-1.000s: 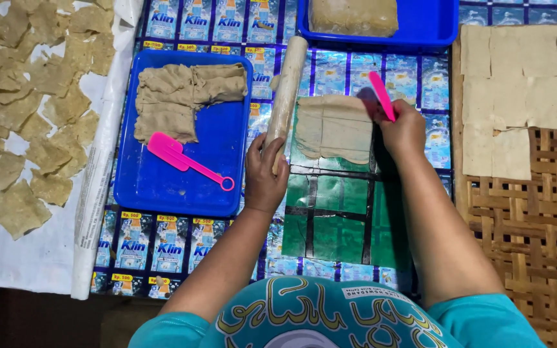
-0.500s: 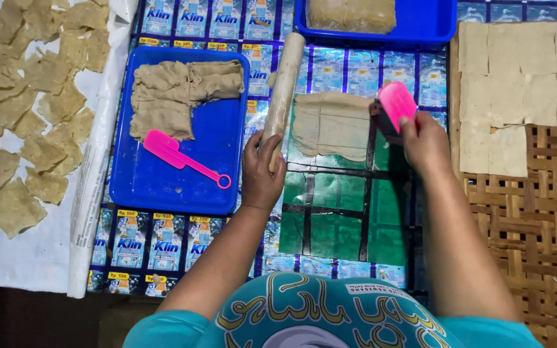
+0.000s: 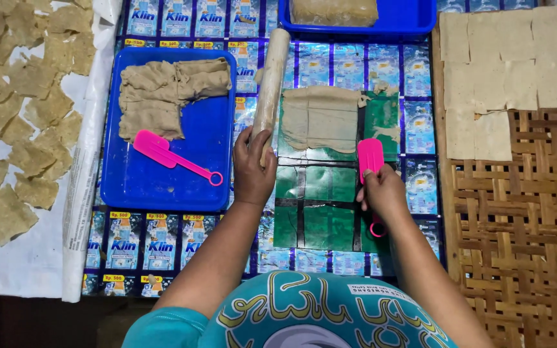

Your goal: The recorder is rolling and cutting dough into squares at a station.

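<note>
My left hand (image 3: 253, 169) grips the near end of a wooden rolling pin (image 3: 272, 80) that lies lengthwise beside a flat sheet of beige dough (image 3: 320, 119). The dough rests on a green and blue plastic mat (image 3: 317, 212). My right hand (image 3: 383, 192) holds a pink plastic spatula (image 3: 370, 154) with its blade upright, just off the near right corner of the dough sheet. Small scraps of dough (image 3: 388, 132) lie on the mat to the right of the sheet.
A blue tray (image 3: 162, 187) on the left holds folded dough (image 3: 169, 87) and a second pink spatula (image 3: 174, 157). Another blue tray (image 3: 394, 26) with dough stands at the back. Cut dough squares (image 3: 510, 71) lie on a woven mat (image 3: 523, 238) at right; irregular pieces (image 3: 20, 96) on white paper at left.
My right hand has drawn the pink spatula back toward me, from the far right corner of the dough sheet to its near right corner. The left hand stays on the rolling pin.
</note>
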